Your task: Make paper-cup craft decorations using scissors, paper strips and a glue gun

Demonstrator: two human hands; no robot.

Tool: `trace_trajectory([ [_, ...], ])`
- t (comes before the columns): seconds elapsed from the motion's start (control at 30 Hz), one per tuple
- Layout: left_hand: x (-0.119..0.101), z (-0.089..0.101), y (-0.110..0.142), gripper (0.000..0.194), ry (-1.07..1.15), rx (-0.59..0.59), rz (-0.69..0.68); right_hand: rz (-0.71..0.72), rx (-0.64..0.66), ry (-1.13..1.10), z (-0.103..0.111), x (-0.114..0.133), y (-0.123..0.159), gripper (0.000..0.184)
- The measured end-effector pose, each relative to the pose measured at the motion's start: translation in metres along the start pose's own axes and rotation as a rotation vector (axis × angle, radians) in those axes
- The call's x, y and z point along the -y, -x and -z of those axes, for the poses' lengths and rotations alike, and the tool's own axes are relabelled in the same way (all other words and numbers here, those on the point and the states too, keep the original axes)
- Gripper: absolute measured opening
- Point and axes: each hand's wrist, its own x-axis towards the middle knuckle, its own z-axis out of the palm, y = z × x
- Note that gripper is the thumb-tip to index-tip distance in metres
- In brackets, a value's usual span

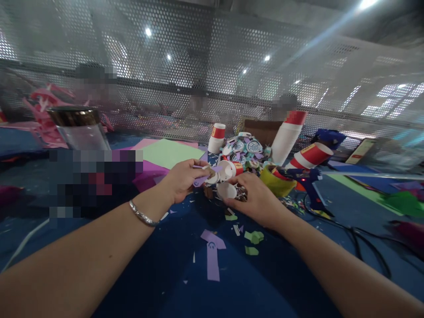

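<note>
1. Nearest to you, on the blue table (155, 282), lie purple strips (213, 263), with green scraps (254, 237) near them.
2. Beyond these, your left hand (183, 180) pinches a purple paper piece (199, 181).
3. Your right hand (256, 194) is curved, its thumb and fingers holding a white disc (227, 191) by the edge.
4. Right of it, a glue gun (306, 177) is just beside a yellow bowl (277, 182).
5. Farther, a heap of decorated pieces (247, 148) sits between cup stacks (216, 139).
</note>
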Motion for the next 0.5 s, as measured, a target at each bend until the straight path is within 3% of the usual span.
trace_trajectory([
  [0.23, 0.003, 0.001, -0.001, 0.004, -0.024, 0.123, 0.048, 0.089, -0.104, -0.052, 0.023, 0.004, 0.008, 0.036],
  [0.5, 0.006, -0.006, 0.006, 0.014, -0.033, 0.250, 0.136, 0.212, -0.098, -0.083, 0.025, 0.007, 0.008, 0.041],
])
